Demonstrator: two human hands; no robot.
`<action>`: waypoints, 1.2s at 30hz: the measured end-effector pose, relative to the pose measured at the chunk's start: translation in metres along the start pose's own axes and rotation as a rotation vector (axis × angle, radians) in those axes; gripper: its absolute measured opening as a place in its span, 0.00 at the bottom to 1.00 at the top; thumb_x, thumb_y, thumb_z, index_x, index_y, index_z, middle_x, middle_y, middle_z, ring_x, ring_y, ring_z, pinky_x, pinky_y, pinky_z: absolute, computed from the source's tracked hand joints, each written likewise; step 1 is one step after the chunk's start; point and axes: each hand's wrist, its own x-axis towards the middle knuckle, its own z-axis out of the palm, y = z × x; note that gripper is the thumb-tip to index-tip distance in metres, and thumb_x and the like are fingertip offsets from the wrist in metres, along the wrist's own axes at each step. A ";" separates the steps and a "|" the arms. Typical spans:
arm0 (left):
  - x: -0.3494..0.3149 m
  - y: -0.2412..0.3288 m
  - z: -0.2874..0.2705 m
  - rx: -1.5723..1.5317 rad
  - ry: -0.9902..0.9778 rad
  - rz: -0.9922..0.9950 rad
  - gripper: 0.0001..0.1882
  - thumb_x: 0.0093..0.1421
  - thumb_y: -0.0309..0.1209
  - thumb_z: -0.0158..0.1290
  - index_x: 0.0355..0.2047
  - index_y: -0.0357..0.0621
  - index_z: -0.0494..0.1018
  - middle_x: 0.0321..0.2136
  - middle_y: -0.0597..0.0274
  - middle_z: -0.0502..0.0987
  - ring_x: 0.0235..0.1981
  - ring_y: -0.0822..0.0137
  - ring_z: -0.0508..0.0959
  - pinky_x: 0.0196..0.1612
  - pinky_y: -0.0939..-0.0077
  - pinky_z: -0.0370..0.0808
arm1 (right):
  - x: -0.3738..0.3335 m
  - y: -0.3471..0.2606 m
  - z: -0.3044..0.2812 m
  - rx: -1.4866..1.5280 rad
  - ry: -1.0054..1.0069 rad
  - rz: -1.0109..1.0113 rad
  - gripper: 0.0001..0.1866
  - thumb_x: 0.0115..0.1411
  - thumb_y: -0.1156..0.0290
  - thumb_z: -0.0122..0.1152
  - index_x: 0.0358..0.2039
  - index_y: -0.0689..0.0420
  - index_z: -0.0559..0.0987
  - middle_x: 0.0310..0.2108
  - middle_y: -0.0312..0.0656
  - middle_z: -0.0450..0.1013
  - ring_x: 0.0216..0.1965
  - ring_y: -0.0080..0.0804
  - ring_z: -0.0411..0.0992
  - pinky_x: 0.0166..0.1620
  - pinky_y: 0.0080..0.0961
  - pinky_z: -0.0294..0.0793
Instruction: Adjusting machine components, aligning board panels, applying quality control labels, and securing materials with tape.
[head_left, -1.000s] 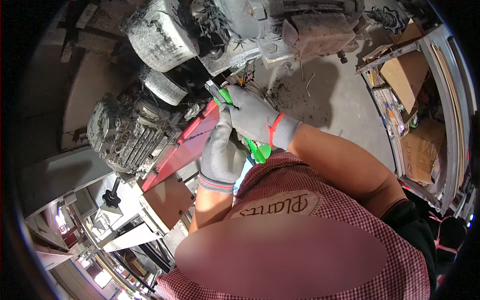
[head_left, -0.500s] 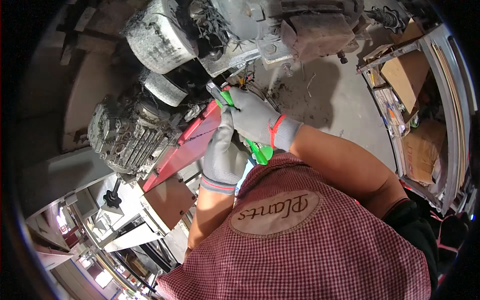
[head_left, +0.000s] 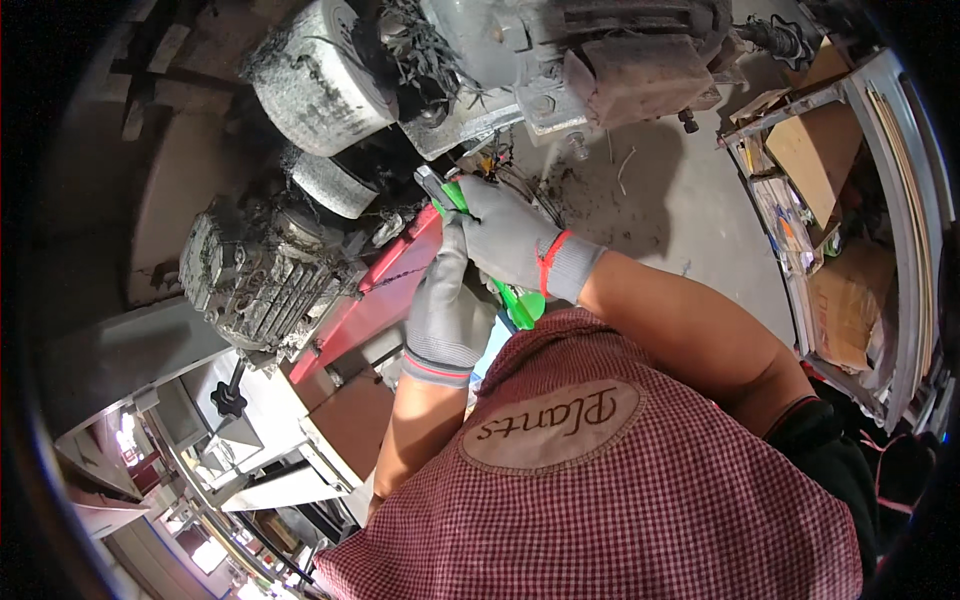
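Right grip (head_left: 505, 235), gray-gloved: your fingers are wrapped round a green-handled tool (head_left: 455, 198), clamped on it. Left grip (head_left: 450, 315), also gray-gloved: your thumb side lies against the right grip; whether it clamps the tool too, you cannot tell, the fingers being hidden.

All places taken from the red panel (head_left: 378, 308). Tool: just right of the panel's upper end, metal head aimed up and leftward, the green handle ends emerging below your right grip, near your red checked apron (head_left: 690, 500). Contact at the head: cannot tell. The left grip overlaps the panel's right side in view.

Left of the panel, just beside it: a finned metal casing (head_left: 265, 285), gritty with residue. Above the panel: a short pale cylinder (head_left: 333, 184), then a large pale drum (head_left: 315, 80), both dirt-streaked. Above and to the panel's right: a box-shaped brown housing (head_left: 640, 85). Below the panel's lower end, to the left: a black star knob (head_left: 229, 402) on a shaft. Well right of the panel: gray floor (head_left: 705, 235), then a shelf rack (head_left: 885, 210) with a cardboard box (head_left: 850, 310).
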 end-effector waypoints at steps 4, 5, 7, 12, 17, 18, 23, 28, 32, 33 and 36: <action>0.005 0.002 0.005 -0.032 0.004 -0.026 0.18 0.63 0.43 0.41 0.49 0.48 0.63 0.44 0.65 0.70 0.44 0.68 0.70 0.49 0.67 0.66 | 0.000 -0.003 -0.004 -0.112 0.045 -0.065 0.03 0.58 0.74 0.45 0.32 0.58 0.64 0.18 0.38 0.63 0.12 0.27 0.62 0.15 0.26 0.63; 0.007 0.000 0.002 -0.052 0.066 -0.076 0.18 0.63 0.43 0.41 0.49 0.48 0.63 0.44 0.65 0.70 0.45 0.67 0.70 0.49 0.66 0.66 | -0.004 -0.011 -0.006 0.049 -0.050 0.152 0.03 0.59 0.73 0.45 0.32 0.57 0.64 0.18 0.38 0.63 0.12 0.26 0.61 0.15 0.25 0.63; 0.001 -0.001 0.002 -0.037 0.081 -0.080 0.19 0.63 0.43 0.42 0.50 0.48 0.63 0.46 0.64 0.69 0.47 0.67 0.69 0.50 0.67 0.65 | 0.001 0.006 -0.001 0.016 -0.038 0.122 0.04 0.59 0.73 0.45 0.34 0.56 0.65 0.17 0.36 0.62 0.11 0.24 0.61 0.13 0.24 0.62; -0.006 -0.001 0.010 0.008 -0.019 0.072 0.19 0.63 0.42 0.42 0.51 0.47 0.63 0.47 0.62 0.68 0.48 0.66 0.68 0.51 0.67 0.64 | -0.004 0.008 0.002 0.064 -0.002 -0.027 0.02 0.59 0.73 0.45 0.34 0.55 0.66 0.19 0.33 0.61 0.17 0.19 0.59 0.18 0.22 0.62; -0.003 0.003 0.007 -0.004 0.044 0.011 0.19 0.63 0.41 0.41 0.51 0.45 0.63 0.48 0.62 0.68 0.48 0.67 0.68 0.52 0.66 0.64 | 0.002 0.007 0.002 0.054 -0.038 -0.043 0.03 0.59 0.74 0.45 0.34 0.55 0.67 0.21 0.32 0.61 0.21 0.18 0.58 0.22 0.21 0.62; -0.002 0.003 0.006 -0.033 0.066 -0.034 0.19 0.63 0.41 0.41 0.51 0.45 0.63 0.47 0.63 0.68 0.48 0.67 0.68 0.52 0.66 0.64 | 0.002 0.007 0.002 0.090 -0.049 -0.015 0.03 0.59 0.75 0.45 0.34 0.56 0.67 0.22 0.32 0.61 0.22 0.18 0.58 0.23 0.21 0.62; -0.002 -0.004 0.003 0.011 0.071 -0.021 0.19 0.63 0.42 0.41 0.51 0.47 0.63 0.47 0.63 0.69 0.47 0.66 0.69 0.51 0.65 0.64 | 0.000 0.007 0.001 0.070 -0.032 0.035 0.04 0.59 0.74 0.46 0.35 0.57 0.67 0.22 0.33 0.63 0.21 0.18 0.59 0.22 0.21 0.62; -0.003 -0.009 -0.007 -0.002 0.047 0.009 0.20 0.63 0.42 0.41 0.51 0.48 0.63 0.47 0.64 0.69 0.47 0.66 0.69 0.51 0.66 0.64 | -0.009 0.001 0.000 0.054 -0.054 0.138 0.04 0.58 0.74 0.46 0.34 0.58 0.67 0.19 0.33 0.62 0.16 0.19 0.59 0.18 0.22 0.61; -0.006 0.002 0.012 0.011 0.013 -0.013 0.20 0.63 0.42 0.41 0.51 0.47 0.63 0.48 0.64 0.68 0.49 0.66 0.68 0.52 0.66 0.64 | -0.010 0.004 0.001 0.047 0.029 -0.054 0.04 0.59 0.74 0.45 0.35 0.57 0.66 0.17 0.34 0.61 0.14 0.19 0.59 0.16 0.21 0.60; -0.007 0.004 0.015 0.035 0.002 -0.005 0.20 0.63 0.42 0.41 0.51 0.47 0.63 0.48 0.64 0.68 0.49 0.66 0.68 0.52 0.66 0.63 | -0.011 0.001 0.001 0.093 -0.009 -0.065 0.04 0.59 0.74 0.45 0.35 0.57 0.66 0.17 0.34 0.62 0.14 0.19 0.60 0.15 0.21 0.60; -0.013 0.006 0.011 0.030 0.038 -0.003 0.19 0.63 0.42 0.41 0.51 0.47 0.63 0.48 0.64 0.69 0.49 0.66 0.68 0.52 0.67 0.64 | -0.013 -0.005 0.002 -0.035 -0.009 -0.062 0.04 0.59 0.73 0.45 0.35 0.56 0.65 0.16 0.34 0.61 0.13 0.19 0.60 0.14 0.21 0.61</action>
